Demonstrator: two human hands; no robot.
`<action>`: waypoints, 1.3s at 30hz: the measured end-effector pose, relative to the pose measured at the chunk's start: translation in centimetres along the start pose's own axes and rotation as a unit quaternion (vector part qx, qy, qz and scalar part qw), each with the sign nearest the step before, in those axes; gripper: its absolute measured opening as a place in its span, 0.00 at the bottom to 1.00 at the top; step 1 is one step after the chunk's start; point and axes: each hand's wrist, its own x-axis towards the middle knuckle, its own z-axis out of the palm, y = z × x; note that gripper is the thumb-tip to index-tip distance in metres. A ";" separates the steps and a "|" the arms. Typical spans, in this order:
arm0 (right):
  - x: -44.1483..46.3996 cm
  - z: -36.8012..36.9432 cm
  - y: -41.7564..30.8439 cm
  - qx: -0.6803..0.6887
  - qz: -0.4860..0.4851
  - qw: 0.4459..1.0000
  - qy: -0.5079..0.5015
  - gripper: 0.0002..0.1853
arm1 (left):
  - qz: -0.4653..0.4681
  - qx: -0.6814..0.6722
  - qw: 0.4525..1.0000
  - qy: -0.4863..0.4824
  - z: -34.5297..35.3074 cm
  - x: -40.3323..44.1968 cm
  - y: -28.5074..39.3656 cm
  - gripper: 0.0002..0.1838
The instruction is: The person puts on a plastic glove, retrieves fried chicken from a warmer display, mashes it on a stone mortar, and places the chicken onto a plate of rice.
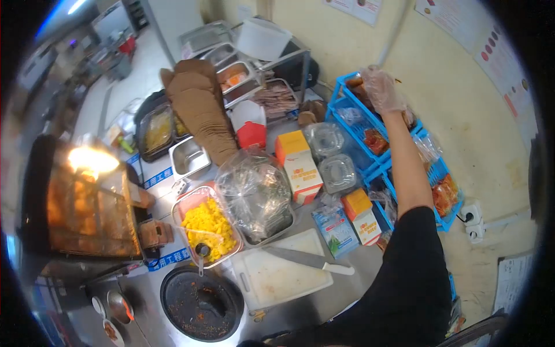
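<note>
My right hand (381,89), in a clear plastic glove, reaches over the upper part of a blue plastic basket (354,139) by the wall. Its fingers are bent over the packets there, and whether they grip one is hidden. Sauce-coloured packets (376,141) lie in the basket below the hand. A second blue basket (442,168) with red packets is beside my forearm. My left hand does not show.
A white cutting board (283,277) bears a knife (306,258). Nearby are a tray of yellow food (208,228), a bagged container (254,194), a black round lid (201,303), boxes (298,168) and clear tubs (338,173). A lit glass warmer (89,208) stands left.
</note>
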 end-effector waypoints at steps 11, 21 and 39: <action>-23.5 -19.5 -32.4 0.445 -0.472 0.759 0.063 0.21 | 0.365 -0.116 0.904 0.190 -4.7 -18.2 9.7 0.21; -44.5 -41.7 -52.3 0.675 -0.644 0.282 -0.222 0.15 | 0.275 -0.255 0.921 0.105 0.0 -31.2 -11.0 0.16; -76.2 -62.3 -72.5 0.452 -0.552 0.218 -0.666 0.12 | 0.068 -0.686 0.528 0.497 22.0 -43.9 -42.1 0.11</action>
